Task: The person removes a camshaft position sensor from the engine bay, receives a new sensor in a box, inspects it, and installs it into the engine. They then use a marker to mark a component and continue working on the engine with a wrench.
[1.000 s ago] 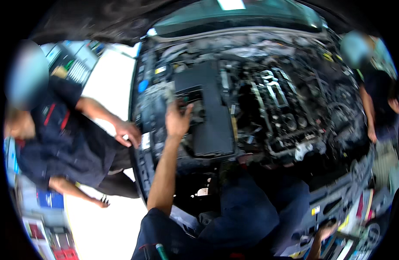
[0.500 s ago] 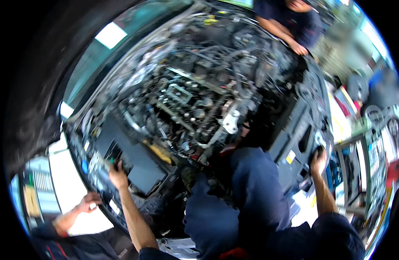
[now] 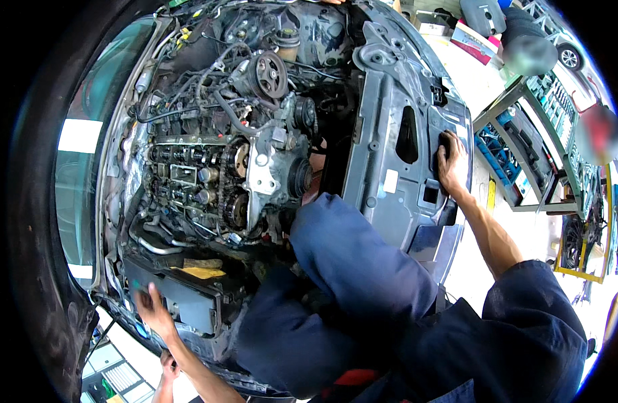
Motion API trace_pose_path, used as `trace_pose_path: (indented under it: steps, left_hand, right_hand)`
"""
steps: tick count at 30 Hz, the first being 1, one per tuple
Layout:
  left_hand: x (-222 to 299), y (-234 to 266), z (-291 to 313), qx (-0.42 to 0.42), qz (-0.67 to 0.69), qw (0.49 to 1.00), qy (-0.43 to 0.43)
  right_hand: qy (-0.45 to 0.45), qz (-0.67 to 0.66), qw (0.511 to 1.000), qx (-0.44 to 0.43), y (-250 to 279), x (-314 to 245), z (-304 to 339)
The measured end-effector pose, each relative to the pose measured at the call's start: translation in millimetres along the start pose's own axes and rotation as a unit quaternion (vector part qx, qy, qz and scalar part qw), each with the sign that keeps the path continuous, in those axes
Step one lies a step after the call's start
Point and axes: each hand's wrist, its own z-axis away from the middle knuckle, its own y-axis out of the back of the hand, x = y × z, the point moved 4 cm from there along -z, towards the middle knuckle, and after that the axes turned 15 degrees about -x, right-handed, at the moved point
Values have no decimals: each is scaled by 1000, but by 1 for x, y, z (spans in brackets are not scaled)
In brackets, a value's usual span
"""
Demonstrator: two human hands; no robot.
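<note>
My left hand, smeared by motion, is over the grey-black plastic box at the near left of the engine bay. Its fingers curl around a small dark thing with a greenish end, too blurred to name. On the right, my right hand lies flat with fingers stretched on the outer edge of the car's black front panel. Between my hands the engine is uncovered, showing camshafts, sprockets and a silver bracket. My bent legs in dark blue trousers reach over the panel.
Another person's hand shows below my left forearm; more fingers appear at the far edge. A ribbed pulley stands high on the engine. The windscreen lies left, a tool cart right. A yellow piece rests by the box.
My view has turned and shifted, and the engine now shows sharply. The left hand remains near the plastic box and the right hand on the front panel. The person at the far side is mostly out of view.
</note>
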Motion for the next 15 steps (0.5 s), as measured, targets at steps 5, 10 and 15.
trace_pose_path:
  steps: [5, 10, 15]
  left_hand:
    - [169, -108, -15, -203, -86, 963, -153]
    - [277, -208, 2, -415, -85, 882, -205]
    - [285, -240, 27, -541, 7, 829, -141]
  right_hand:
    - [7, -1, 1000, 5, -7, 0, -1]
    - [15, -2, 1000, 20, 2, 7, 0]
    - [30, -7, 999, 28, -3, 4, -4]
